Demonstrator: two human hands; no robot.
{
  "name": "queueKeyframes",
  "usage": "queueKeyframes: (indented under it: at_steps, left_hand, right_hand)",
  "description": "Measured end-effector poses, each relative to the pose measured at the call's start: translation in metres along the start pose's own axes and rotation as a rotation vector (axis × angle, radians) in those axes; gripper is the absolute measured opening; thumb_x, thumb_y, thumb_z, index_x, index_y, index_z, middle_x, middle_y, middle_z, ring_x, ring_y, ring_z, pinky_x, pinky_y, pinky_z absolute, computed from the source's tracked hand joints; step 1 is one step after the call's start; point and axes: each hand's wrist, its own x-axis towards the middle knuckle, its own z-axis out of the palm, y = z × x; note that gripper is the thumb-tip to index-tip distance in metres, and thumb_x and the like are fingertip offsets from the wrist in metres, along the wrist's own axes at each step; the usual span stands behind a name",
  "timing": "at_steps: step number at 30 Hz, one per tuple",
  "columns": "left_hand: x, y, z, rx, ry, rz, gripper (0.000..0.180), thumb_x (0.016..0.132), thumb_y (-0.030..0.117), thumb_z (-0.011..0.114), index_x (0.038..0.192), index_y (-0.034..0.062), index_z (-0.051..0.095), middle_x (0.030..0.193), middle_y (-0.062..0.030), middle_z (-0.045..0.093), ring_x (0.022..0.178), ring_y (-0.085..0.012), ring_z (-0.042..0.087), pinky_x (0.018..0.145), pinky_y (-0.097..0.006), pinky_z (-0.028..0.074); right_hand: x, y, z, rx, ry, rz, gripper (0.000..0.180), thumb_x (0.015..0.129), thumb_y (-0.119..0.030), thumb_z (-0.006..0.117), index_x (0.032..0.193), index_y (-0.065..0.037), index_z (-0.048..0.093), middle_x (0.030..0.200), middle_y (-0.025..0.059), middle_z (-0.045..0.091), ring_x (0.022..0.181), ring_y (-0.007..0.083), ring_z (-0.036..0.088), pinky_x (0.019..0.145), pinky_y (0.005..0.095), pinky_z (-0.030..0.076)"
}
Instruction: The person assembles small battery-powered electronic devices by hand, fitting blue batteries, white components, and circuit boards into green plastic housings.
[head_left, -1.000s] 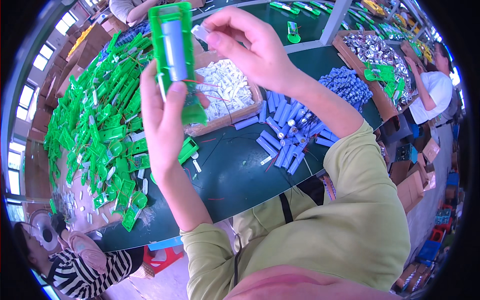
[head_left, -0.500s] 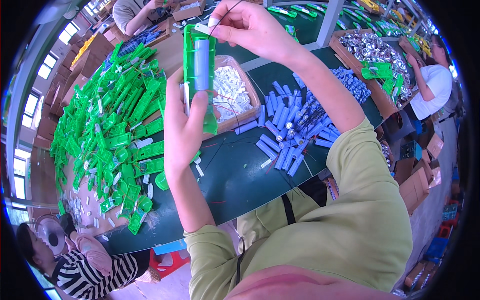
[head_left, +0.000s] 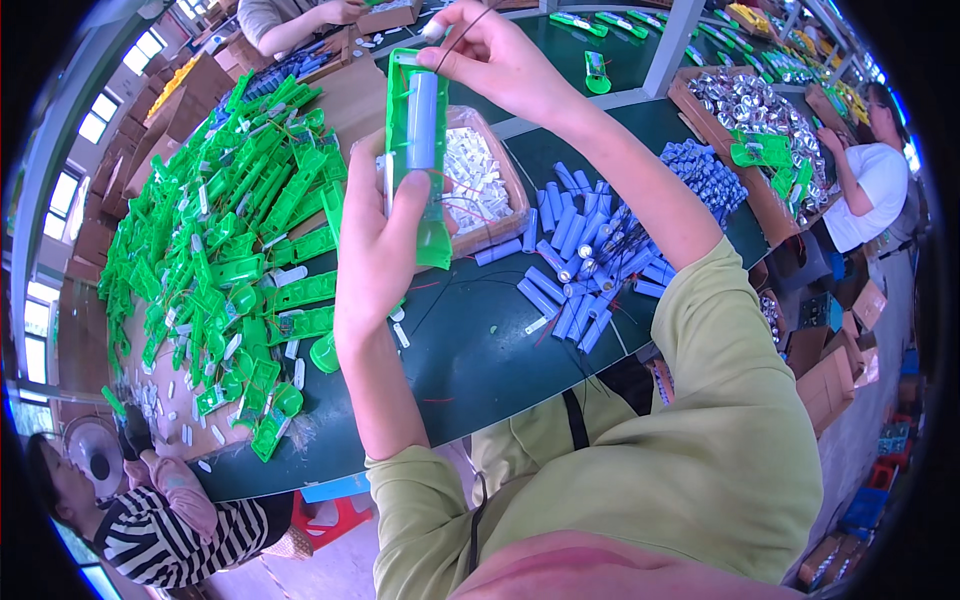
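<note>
My left hand [head_left: 372,240] is wrapped round a long green plastic housing [head_left: 432,246], held upright above the table. Inside the housing lies a blue cylindrical battery [head_left: 422,125], with my left thumb at its lower end. At the housing's top end, my right hand [head_left: 500,75] pinches a thin dark wire [head_left: 456,44] between thumb and fingers. A white cover sits on one right fingertip. Behind the housing stands a box of small white plastic pieces [head_left: 475,175]. Loose blue batteries with wires [head_left: 575,225] lie to the right.
A large heap of green housings [head_left: 250,220] covers the left of the table [head_left: 450,345]. A box of shiny metal parts [head_left: 745,110] stands at the far right, by a metal post [head_left: 668,55]. Other people sit at the lower left, far left and right.
The housing and both hands have shifted slightly right in view. The white strip that showed by my right fingertips no longer sticks out there. My left hand keeps its hold.
</note>
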Motion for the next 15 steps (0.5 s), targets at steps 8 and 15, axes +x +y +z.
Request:
queueKeyframes:
  at_steps: [8,15]
  left_hand:
    - [0.007,-0.016,-0.003,-0.162,0.036,0.079,0.035,0.091,0.011,0.046,0.124,0.0001,0.038,0.089,-0.0098,0.057,0.066,-0.0121,0.056,0.056,-0.024,0.047]
    - [0.014,-0.039,-0.024,0.177,0.106,0.019,0.045,0.091,0.031,0.049,0.122,-0.0012,0.041,0.092,-0.0235,0.062,0.086,-0.0327,0.061,0.076,-0.037,0.047]
  right_hand:
    - [-0.026,0.015,0.006,-0.329,0.002,-0.204,0.034,0.097,-0.025,0.041,0.115,-0.001,0.057,0.082,0.0057,0.06,0.07,0.0083,0.053,0.065,0.0217,0.044]
    - [-0.015,0.045,0.035,0.326,-0.046,0.398,0.04,0.087,-0.015,0.058,0.124,-0.009,0.046,0.096,0.0025,0.061,0.087,0.0076,0.056,0.075,0.0226,0.045]
